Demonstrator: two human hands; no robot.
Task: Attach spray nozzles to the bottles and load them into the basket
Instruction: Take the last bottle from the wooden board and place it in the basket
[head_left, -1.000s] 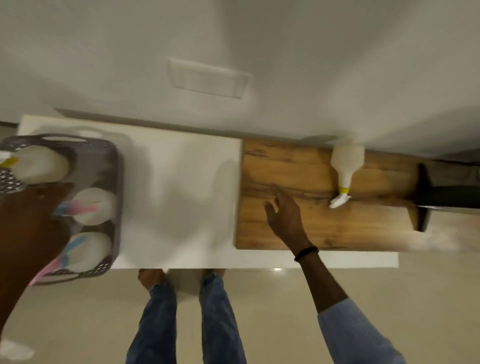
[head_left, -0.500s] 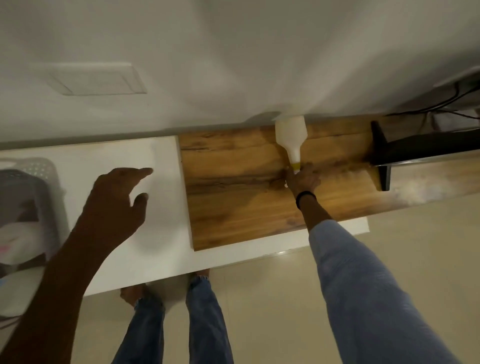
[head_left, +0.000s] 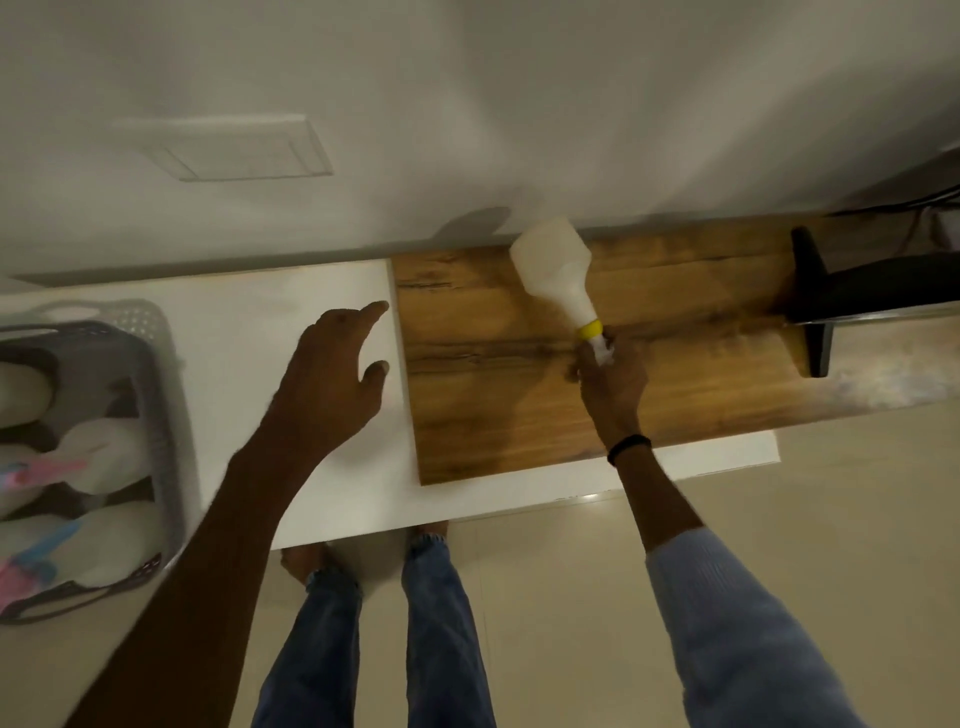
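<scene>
The right grip (head_left: 613, 387) is pinching the nozzle (head_left: 602, 355) of the bottle (head_left: 553, 270) over the wooden surface (head_left: 483, 395); the spread, empty left grip (head_left: 327, 379) should be steadying its body while heading for the basket (head_left: 171, 415).

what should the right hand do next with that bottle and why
Probably lift the bottle and carry it left to the basket: the right hand grips its nozzle, a yellow collar sits on the neck, and the left hand is free.
</scene>
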